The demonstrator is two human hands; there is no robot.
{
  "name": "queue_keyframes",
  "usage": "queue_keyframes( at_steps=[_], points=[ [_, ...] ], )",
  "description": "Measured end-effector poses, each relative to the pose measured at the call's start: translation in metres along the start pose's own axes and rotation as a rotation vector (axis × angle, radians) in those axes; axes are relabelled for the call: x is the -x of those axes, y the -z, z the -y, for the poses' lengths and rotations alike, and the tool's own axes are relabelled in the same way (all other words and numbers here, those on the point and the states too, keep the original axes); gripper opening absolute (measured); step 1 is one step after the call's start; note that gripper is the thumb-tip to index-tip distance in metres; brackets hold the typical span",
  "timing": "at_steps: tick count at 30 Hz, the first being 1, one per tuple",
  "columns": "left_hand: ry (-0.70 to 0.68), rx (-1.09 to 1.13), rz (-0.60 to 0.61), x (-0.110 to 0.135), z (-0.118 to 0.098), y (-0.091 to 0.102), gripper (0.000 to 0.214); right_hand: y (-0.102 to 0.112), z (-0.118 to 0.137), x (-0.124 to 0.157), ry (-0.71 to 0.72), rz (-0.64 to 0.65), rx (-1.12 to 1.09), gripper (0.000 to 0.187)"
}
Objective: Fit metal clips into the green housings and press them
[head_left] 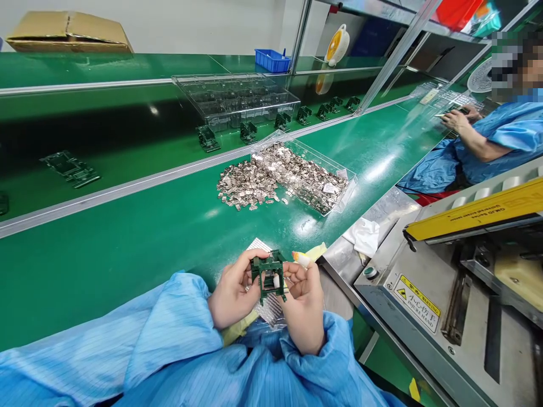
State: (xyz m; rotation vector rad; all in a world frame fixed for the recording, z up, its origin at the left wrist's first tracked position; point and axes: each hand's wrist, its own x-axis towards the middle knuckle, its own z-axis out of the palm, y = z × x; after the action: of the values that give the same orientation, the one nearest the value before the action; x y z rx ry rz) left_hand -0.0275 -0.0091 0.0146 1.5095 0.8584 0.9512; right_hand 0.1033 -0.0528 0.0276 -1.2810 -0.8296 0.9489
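Both my hands hold a small dark green plastic frame (pixel 268 272) just above the near edge of the green bench. My left hand (pixel 231 294) grips its left side with closed fingers. My right hand (pixel 304 302) pinches its right side, with white finger cots on some fingertips. Under my hands lies a small clear tray with a gridded surface (pixel 271 308). A heap of small silver metal parts (pixel 248 183) lies farther out on the bench, spilling from a clear plastic box (pixel 307 175).
A conveyor belt carries a row of green frames (pixel 248 131) and one at the left (pixel 70 168). Stacked clear trays (pixel 237 99) stand behind it. A grey metal press with a yellow guard (pixel 470 217) sits at my right. A co-worker in blue (pixel 487 141) works at the far right.
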Motion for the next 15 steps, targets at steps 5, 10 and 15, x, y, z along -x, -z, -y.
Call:
queue_keyframes(
  at_steps=[5, 10, 15],
  points=[
    [0.022, -0.025, -0.017, -0.0004, -0.0027, 0.0007, 0.033, 0.0012, -0.0001, -0.0031, -0.1, -0.007, -0.041, 0.041],
    [0.043, -0.046, -0.019, 0.001, -0.0061, 0.0009, 0.035, 0.0033, -0.0013, -0.0027, -0.194, -0.024, -0.06, 0.041],
    [0.046, -0.043, 0.007, 0.0069, -0.0078, -0.0017, 0.033, 0.0063, -0.0014, 0.0053, -0.208, -0.027, -0.111, 0.039]
  ],
)
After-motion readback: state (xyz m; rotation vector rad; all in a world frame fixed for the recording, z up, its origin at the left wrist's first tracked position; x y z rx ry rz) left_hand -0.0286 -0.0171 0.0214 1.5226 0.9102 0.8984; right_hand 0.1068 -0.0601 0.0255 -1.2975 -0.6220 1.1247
